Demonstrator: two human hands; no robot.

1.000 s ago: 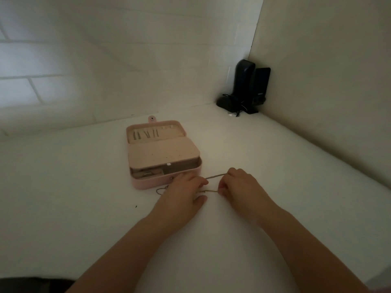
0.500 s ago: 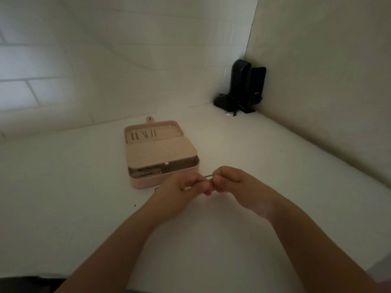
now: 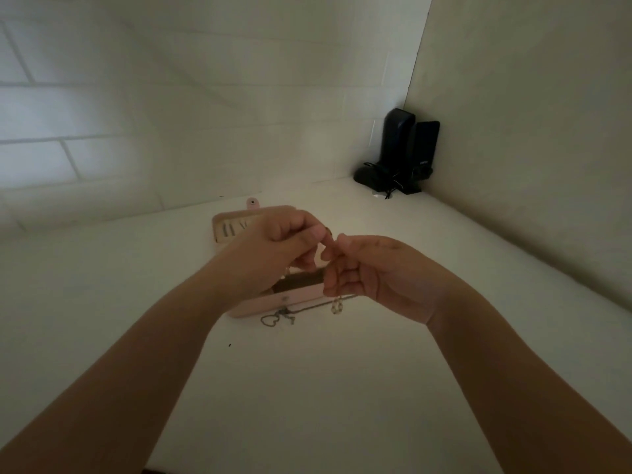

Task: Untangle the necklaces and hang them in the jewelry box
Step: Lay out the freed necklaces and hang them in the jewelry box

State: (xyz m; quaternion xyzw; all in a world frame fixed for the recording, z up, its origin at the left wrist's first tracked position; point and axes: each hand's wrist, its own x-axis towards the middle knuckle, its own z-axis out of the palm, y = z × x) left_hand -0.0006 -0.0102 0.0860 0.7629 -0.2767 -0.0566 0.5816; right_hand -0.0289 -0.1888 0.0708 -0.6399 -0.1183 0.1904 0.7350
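Head view: gold necklace (image 3: 337, 305) hung from right hand (image 3: 379, 275), fingers curled pinching the chain; left hand (image 3: 273, 248) pinched it too, fingertips meeting above open pink jewelry box (image 3: 273, 302). Silver chain (image 3: 277, 318) lay on white table (image 3: 307, 388) against box front. Black speakers (image 3: 407, 152) stood in the corner.

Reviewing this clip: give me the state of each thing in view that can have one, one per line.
jewelry box: open, lid laid back, on the table.
gold necklace: lifted, pinched between both hands, its end dangling.
silver necklace: lying on the table before the box, not hung.
left hand: pinches the gold necklace.
right hand: pinches the gold necklace.
black device: upright in the corner.
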